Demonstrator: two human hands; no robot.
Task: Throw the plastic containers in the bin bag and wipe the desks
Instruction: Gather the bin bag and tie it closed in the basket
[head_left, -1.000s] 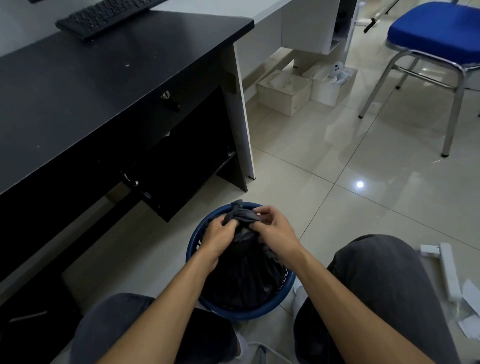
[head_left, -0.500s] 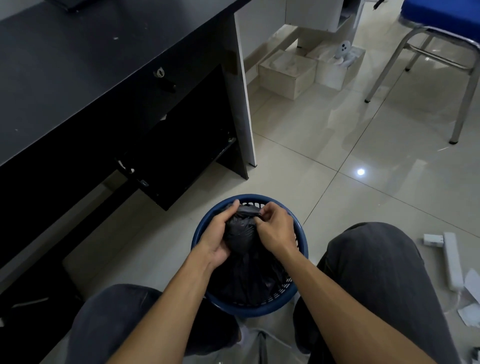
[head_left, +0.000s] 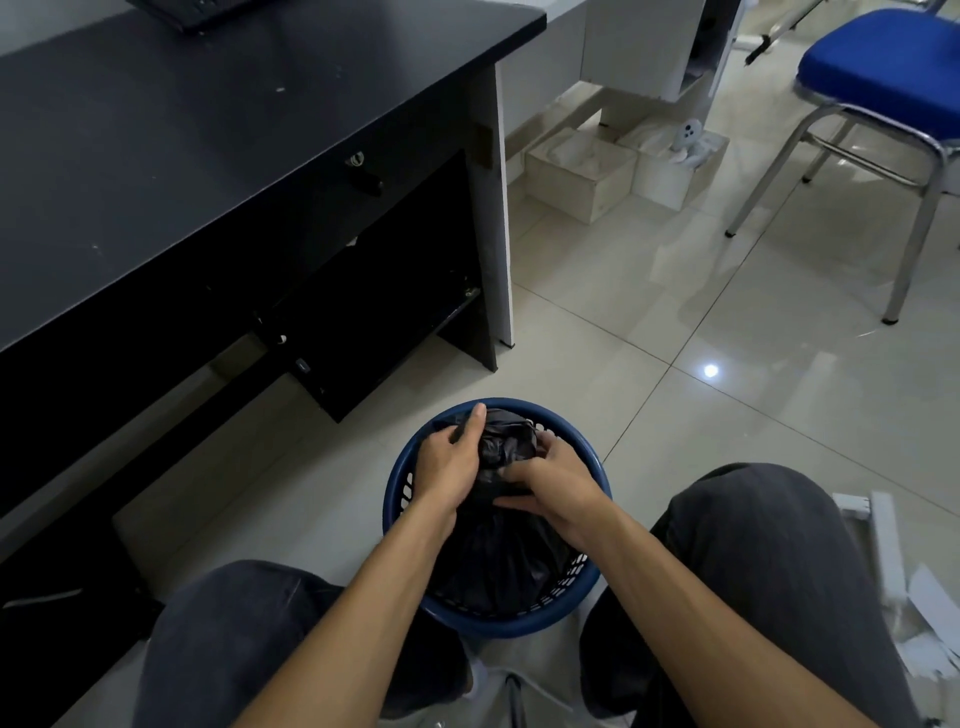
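The black bin bag (head_left: 498, 566) is seated inside a round blue basket (head_left: 582, 605), which stands on the tiled floor (head_left: 727, 415) at the near centre, between the person's left knee (head_left: 234, 629) and right knee (head_left: 753, 545). The bag's top is gathered into a crumpled bunch toward the basket's far rim. This bunch is gripped from the left by the left hand (head_left: 449, 460), its fingers curled round the plastic and one digit laid out toward the far rim. From the right it is pinched by the right hand (head_left: 553, 480), fingers bent onto the folds. The hands are set close together across the bunch.

The basket's slotted wall is exposed at the left and the near right; the inside is filled by the bag.

At the far left the scene is taken up by a black desk (head_left: 208, 130), with a keyboard (head_left: 208, 10) cut off at its far edge. The desk's right end panel meets the floor just beyond the basket, apart from it, and a strip of bare tile is left between the basket's rim and the desk's low shelf. Open tile is spread to the right and far right of the basket. Farther off, two pale boxes (head_left: 582, 176) are set at the foot of a white unit, and a blue-seated chair (head_left: 878, 78) on metal legs stands at the far right. At the near right, a white power strip (head_left: 883, 540) lies beside the right knee.
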